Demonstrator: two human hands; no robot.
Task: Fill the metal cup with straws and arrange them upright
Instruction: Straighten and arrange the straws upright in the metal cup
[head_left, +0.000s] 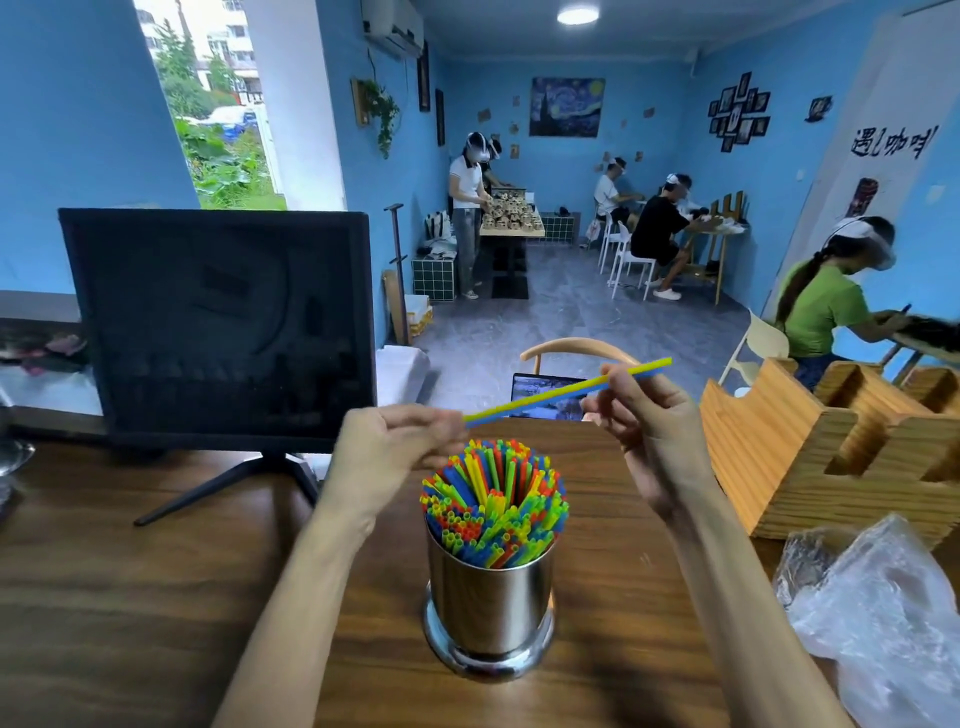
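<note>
A: Where's the cup?

B: Metal cup (491, 597) stands upright on the wooden table (130, 597), dead centre, packed with coloured straws (493, 504) that fan outward at the top — some lean toward 3 and 9 o'clock.

A: Hands?

B: Both raised at the cup's 12 o'clock. Right hand (644, 421) pinches a yellow straw and a blue straw (566, 392) lying together, nearly level. Left hand (395, 449) has fingers curled at the pair's lower end; it looks like a pinch, though the tip is blurred.

A: Risks?

B: My judgement: the cup looks nearly full, so pushing two more in could buckle them or lever neighbours out over the rim. The pair is level, not vertical — fed in at a slant, it would lie across the tops rather than seat. A forearm brushing the fan could tip leaners out. Plastic bag (872, 613) sits at 4 o'clock, wooden rack (810, 457) at 2, monitor (218, 327) at 10.
</note>
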